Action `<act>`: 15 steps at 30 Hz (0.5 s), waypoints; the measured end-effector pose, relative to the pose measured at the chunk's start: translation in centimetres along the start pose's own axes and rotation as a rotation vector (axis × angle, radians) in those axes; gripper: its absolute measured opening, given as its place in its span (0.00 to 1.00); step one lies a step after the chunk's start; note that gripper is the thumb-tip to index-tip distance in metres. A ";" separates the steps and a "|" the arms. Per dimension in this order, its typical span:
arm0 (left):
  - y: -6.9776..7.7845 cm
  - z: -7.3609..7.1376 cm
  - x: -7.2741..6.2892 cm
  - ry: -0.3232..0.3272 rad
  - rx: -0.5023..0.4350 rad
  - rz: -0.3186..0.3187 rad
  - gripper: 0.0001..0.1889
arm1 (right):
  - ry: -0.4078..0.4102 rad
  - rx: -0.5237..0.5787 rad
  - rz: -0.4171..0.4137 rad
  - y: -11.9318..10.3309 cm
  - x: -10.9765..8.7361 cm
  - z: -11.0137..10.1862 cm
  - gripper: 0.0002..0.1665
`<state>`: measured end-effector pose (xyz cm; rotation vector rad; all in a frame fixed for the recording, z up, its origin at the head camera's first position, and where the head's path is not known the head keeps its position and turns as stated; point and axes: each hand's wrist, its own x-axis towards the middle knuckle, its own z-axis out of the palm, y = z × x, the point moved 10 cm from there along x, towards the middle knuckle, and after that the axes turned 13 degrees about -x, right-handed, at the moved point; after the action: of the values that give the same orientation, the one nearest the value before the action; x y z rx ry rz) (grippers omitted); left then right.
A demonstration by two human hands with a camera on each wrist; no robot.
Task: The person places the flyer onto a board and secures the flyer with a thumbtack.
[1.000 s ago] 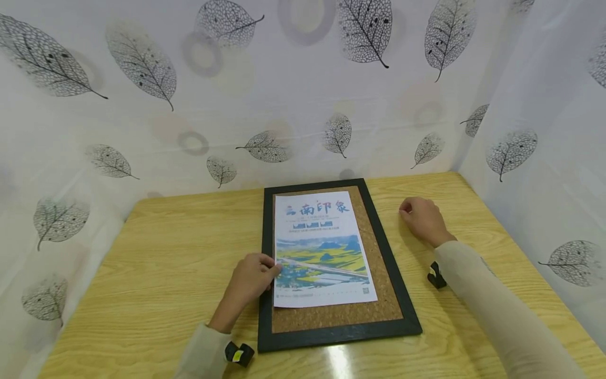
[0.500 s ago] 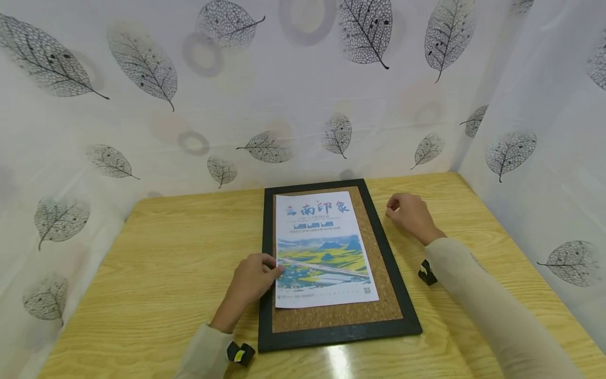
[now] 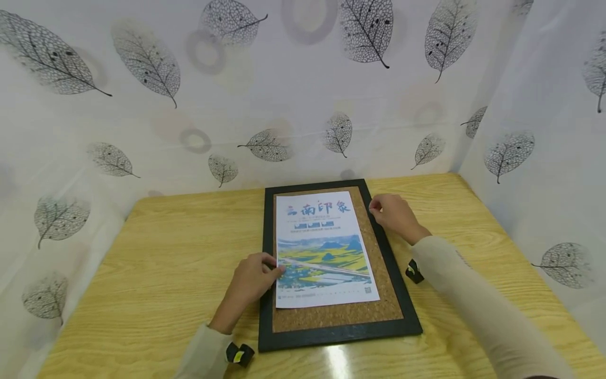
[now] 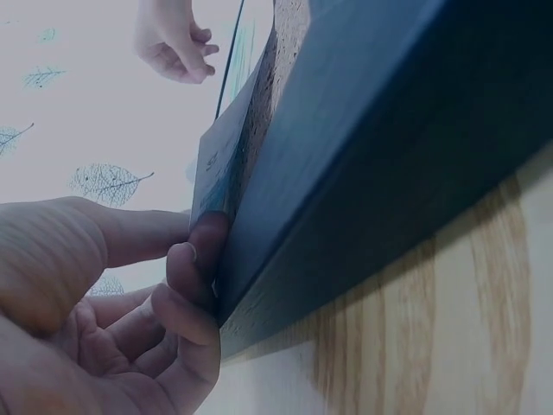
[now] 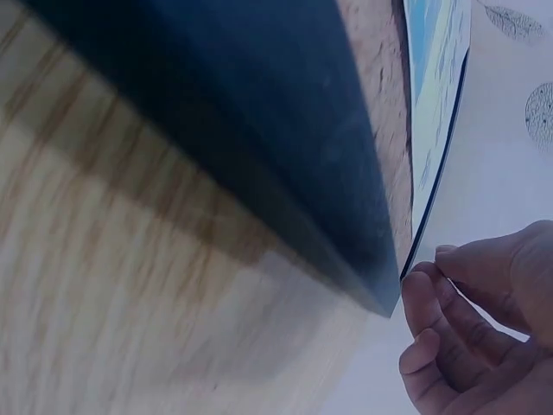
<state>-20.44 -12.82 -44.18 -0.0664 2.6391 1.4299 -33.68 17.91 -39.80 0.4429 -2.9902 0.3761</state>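
Note:
On the table lies a cork board [image 3: 338,315] with a black frame [image 3: 342,335], a printed poster [image 3: 314,216] flat over most of its cork. My left hand [image 3: 251,279] pinches the poster's left edge near its lower part. Up close in the left wrist view, thumb and forefinger [image 4: 180,259] grip the sheet [image 4: 216,160], its edge slightly raised off the board. Just over the frame's upper right side is my right hand [image 3: 396,215], apart from the poster. Its thumb and forefinger come together in the right wrist view [image 5: 475,320]; I cannot tell whether something small is between them.
The wooden table [image 3: 170,263] extends on both sides of the board. A white curtain [image 3: 293,95] with leaf prints stands behind it and at both sides. Each wrist wears a small black device, such as the left one [image 3: 240,355].
My right hand has moved left from the bare table to the frame's right side, its fingers still drawn together. The left hand keeps its grip on the poster's edge, nearly still.

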 end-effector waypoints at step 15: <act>0.2 -0.7 0.6 -0.010 -0.029 -0.012 0.15 | -0.141 0.058 -0.025 -4.1 2.4 2.5 0.07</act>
<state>-21.10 -13.26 -43.68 -0.0772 2.6055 1.4611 -34.85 12.78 -40.95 0.5333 -3.1133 0.4487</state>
